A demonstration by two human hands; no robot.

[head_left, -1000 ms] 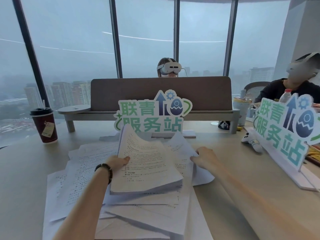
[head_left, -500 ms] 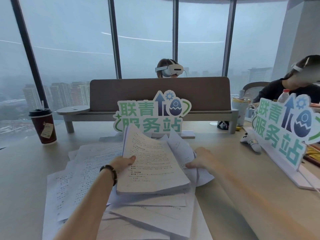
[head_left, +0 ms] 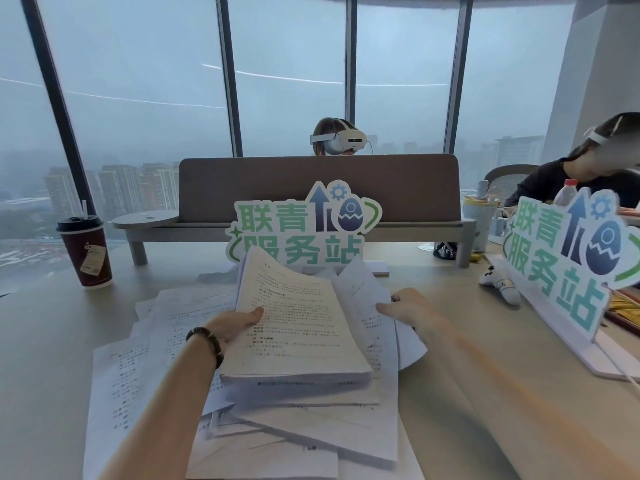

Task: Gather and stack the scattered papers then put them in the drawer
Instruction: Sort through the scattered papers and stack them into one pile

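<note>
A thick stack of printed papers [head_left: 298, 327] is tilted up off the table, its far edge raised. My left hand [head_left: 235, 323] grips its left edge, thumb on the top sheet. My right hand [head_left: 405, 306] holds a loose white sheet [head_left: 363, 289] at the stack's right side, the sheet bending upward beside the stack. Many more scattered papers [head_left: 166, 341] lie spread over the beige table [head_left: 45, 358] under and around the stack, reaching the near edge. No drawer is in view.
A green and white sign [head_left: 301, 233] stands just behind the papers; a second sign [head_left: 568, 258] stands at the right. A dark red coffee cup [head_left: 86, 251] sits far left, a white controller [head_left: 502, 282] at right. Two people sit beyond the divider [head_left: 318, 188].
My right hand has drawn the loose sheet in toward the stack's right side and lifted it. My left hand has shifted slightly right while gripping the stack.
</note>
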